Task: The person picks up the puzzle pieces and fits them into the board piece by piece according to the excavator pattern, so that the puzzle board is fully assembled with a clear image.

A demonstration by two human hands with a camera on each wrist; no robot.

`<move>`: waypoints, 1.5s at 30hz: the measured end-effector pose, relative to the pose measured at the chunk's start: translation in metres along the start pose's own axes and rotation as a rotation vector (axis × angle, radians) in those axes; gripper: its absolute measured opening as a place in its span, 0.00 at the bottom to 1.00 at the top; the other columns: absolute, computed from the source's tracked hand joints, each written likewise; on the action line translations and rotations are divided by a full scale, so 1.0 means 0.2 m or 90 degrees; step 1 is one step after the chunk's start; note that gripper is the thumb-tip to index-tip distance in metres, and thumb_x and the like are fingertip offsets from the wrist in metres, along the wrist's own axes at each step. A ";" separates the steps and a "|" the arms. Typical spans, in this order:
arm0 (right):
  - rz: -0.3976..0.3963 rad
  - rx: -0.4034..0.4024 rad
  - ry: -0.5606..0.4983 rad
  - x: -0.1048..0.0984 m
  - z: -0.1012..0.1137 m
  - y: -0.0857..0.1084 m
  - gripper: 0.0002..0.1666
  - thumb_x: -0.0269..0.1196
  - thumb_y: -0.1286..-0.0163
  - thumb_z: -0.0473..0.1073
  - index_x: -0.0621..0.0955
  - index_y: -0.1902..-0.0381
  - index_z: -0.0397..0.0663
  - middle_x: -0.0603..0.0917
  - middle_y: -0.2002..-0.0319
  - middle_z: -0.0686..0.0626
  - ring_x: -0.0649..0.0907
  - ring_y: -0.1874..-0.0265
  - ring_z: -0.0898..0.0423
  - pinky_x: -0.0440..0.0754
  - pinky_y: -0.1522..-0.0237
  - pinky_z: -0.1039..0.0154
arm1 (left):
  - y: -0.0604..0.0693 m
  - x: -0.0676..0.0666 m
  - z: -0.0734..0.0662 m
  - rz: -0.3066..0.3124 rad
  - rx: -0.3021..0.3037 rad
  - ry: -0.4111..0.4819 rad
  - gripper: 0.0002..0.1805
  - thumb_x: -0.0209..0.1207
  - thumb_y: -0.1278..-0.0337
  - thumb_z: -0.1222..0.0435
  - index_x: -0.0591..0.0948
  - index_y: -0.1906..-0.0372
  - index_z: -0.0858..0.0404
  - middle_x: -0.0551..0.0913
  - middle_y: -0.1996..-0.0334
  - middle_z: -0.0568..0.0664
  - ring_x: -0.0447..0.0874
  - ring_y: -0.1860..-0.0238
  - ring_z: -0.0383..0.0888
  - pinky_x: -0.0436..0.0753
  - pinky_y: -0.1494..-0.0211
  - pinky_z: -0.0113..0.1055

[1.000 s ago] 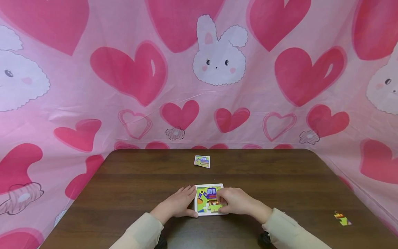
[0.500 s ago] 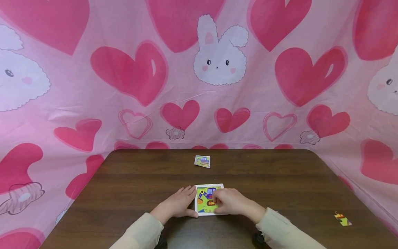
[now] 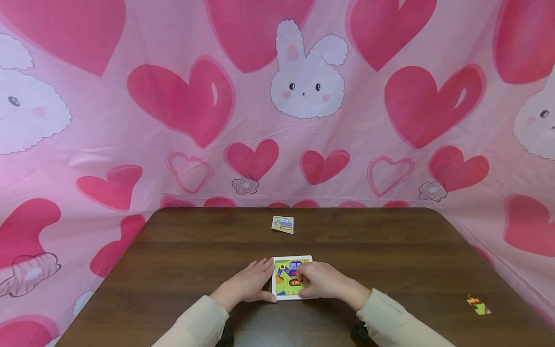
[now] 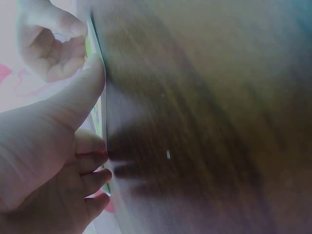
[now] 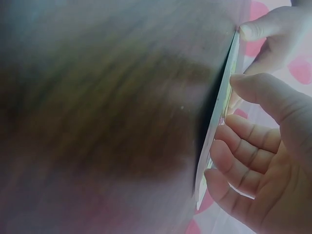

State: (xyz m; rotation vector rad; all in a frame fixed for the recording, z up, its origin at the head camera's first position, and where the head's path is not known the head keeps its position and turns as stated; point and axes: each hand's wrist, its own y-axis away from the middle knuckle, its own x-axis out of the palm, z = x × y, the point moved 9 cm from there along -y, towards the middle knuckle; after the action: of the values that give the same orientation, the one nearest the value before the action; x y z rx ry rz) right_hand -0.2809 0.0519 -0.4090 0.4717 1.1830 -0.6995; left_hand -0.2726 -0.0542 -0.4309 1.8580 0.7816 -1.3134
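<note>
In the head view, a white-framed jigsaw puzzle (image 3: 286, 274) with a blue digger on a green ground lies at the near middle of the table. My left hand (image 3: 249, 283) rests at its left edge, fingers extended and thumb at the lower corner. Over the puzzle's right part is my right hand (image 3: 325, 283), its curved fingertips and thumb touching the pieces and hiding that side. In the right wrist view, the right hand's fingers (image 5: 241, 131) are bent against the puzzle board (image 5: 214, 131), with the thumb apart from them. No piece shows pinched between them.
Farther back on the brown table (image 3: 195, 241) lies a small digger picture card (image 3: 283, 224). Loose yellow-green puzzle pieces (image 3: 479, 305) lie at the far right. A pink curtain (image 3: 364, 130) with hearts and rabbits hangs behind and beside the table.
A second ago a lower puzzle piece sat askew under the right hand; now it lies level with the others. The right hand shifted slightly left, then stayed. The left hand kept its place.
</note>
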 end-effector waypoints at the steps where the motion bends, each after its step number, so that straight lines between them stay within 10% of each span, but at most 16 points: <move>1: 0.001 -0.005 -0.003 0.00 0.00 0.00 0.15 0.72 0.52 0.48 0.75 0.75 0.52 0.69 0.81 0.61 0.68 0.82 0.64 0.66 0.80 0.69 | 0.00 0.00 0.00 -0.001 0.001 -0.001 0.46 0.60 0.52 0.43 0.63 0.34 0.69 0.59 0.33 0.57 0.54 0.33 0.53 0.56 0.34 0.45; 25: 0.017 -0.086 -0.044 -0.02 0.01 0.04 0.10 0.66 0.45 0.41 0.85 0.63 0.54 0.73 0.75 0.64 0.70 0.78 0.67 0.67 0.77 0.73 | 0.00 0.00 0.00 0.000 0.000 0.000 0.46 0.60 0.52 0.43 0.63 0.34 0.68 0.59 0.33 0.57 0.54 0.33 0.53 0.56 0.34 0.45; 45: -0.098 0.033 -0.093 -0.35 -0.43 0.40 0.15 0.67 0.42 0.41 0.80 0.57 0.44 0.78 0.68 0.54 0.76 0.71 0.61 0.77 0.69 0.64 | 0.00 0.00 0.00 -0.006 0.002 -0.001 0.46 0.60 0.52 0.43 0.63 0.34 0.69 0.59 0.33 0.57 0.54 0.33 0.53 0.55 0.34 0.46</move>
State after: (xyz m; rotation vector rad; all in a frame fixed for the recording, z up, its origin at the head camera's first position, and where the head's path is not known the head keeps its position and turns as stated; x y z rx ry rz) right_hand -0.2962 0.1834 -0.3726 0.3683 1.0728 -0.8839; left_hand -0.2719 -0.0541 -0.4316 1.8570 0.7883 -1.3223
